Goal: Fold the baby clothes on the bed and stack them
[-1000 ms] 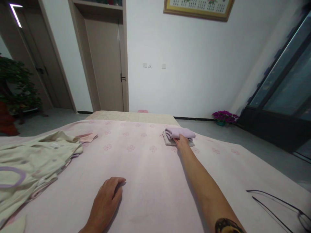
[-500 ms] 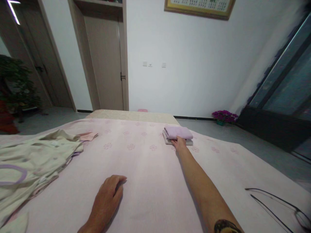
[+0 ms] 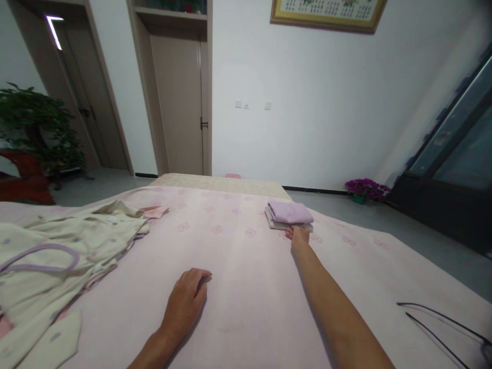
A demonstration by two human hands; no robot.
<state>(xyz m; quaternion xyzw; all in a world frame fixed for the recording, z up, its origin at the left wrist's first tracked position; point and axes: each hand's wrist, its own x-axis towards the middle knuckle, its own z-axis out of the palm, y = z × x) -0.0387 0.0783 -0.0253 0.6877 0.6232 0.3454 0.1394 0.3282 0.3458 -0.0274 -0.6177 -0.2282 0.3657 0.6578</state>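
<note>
At the far right of the pink flowered sheet (image 3: 246,292) lies a small stack: a folded lilac cloth (image 3: 291,211) on top of a folded pale grey cloth (image 3: 273,224). My right hand (image 3: 299,236) is at the near edge of this stack, its fingers apart and pointing left; whether they still touch the cloth is hard to tell. My left hand (image 3: 186,297) rests on the sheet in the middle, thumb away from the lightly curved fingers, holding nothing. Left of it spreads a rumpled cream garment (image 3: 111,230) with grey spots and a lilac trim loop (image 3: 73,259).
Black-framed glasses (image 3: 442,310) lie with their temples spread at the lower right. A peach cloth corner (image 3: 156,211) shows behind the garment. Beyond the sheet are a beige surface (image 3: 215,183), a pink stool top (image 3: 232,176) and a pot of purple flowers (image 3: 367,189).
My right hand has drawn back slightly from the stack, its fingers no longer over the cloth's edge. My left hand stays on the sheet. The view has shifted a little to the left.
</note>
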